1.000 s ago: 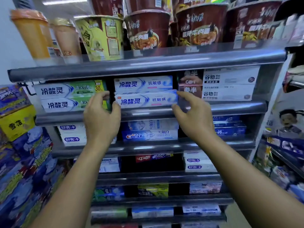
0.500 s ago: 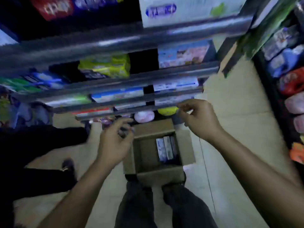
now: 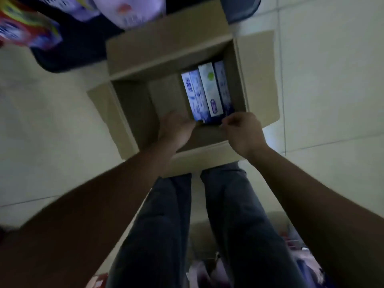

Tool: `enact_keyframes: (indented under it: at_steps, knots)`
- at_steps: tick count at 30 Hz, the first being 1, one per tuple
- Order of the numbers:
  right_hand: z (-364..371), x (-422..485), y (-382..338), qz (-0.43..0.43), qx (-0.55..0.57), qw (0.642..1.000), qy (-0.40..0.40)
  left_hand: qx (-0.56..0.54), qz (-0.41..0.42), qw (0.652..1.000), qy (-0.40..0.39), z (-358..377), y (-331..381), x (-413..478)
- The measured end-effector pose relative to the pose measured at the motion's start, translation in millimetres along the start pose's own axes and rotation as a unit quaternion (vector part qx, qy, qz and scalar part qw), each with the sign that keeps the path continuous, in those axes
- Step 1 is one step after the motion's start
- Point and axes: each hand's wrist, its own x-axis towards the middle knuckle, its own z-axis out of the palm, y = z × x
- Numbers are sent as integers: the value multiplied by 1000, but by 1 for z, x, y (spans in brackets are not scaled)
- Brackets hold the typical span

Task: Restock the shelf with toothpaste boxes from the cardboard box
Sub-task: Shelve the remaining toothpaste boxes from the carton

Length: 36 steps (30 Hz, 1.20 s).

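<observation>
An open cardboard box [image 3: 133,109] stands on the floor right below me. A few toothpaste boxes [image 3: 209,90] lie side by side along its right side, and the left part of its bottom is bare. My left hand [image 3: 176,129] reaches into the cardboard box with its fingers stretched toward the near end of the leftmost blue-and-white toothpaste box [image 3: 194,94]. My right hand [image 3: 242,129] hovers at the near end of the rightmost dark blue toothpaste box [image 3: 223,86] with curled fingers. The blur hides whether it holds that box.
My legs in dark trousers [image 3: 166,225] stand just behind the box. The dark foot of the shelf [image 3: 68,48], with purple and colourful packs [image 3: 128,13], runs along the top. Pale floor tiles [image 3: 322,80] lie on both sides.
My view has swung down from the shelf to the box on the floor. Both hands have dropped from the shelf and now reach the near ends of the toothpaste boxes.
</observation>
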Motion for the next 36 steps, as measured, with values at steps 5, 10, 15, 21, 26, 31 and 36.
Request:
enact_keyframes:
  at_steps: [5, 10, 15, 21, 26, 31, 36]
  knots:
    - [40, 31, 40, 21, 76, 996, 34, -10, -2, 1000, -27, 79, -9, 94]
    - [43, 42, 52, 5, 117, 991, 70, -88, -75, 992, -47, 129, -13, 150]
    - [35, 52, 52, 16, 176, 982, 64, -174, -160, 972, 22, 167, 3, 162]
    - [30, 49, 47, 66, 222, 972, 46, -315, -163, 933, 57, 159, 19, 154]
    - [11, 46, 30, 63, 223, 972, 34, -231, -81, 970, -4, 101, -1, 118]
    - [-15, 45, 14, -50, 221, 973, 34, -146, 68, 979, -128, -3, -27, 42]
    - [-16, 39, 15, -84, 183, 978, -50, 10, 136, 956, -260, -60, -21, 18]
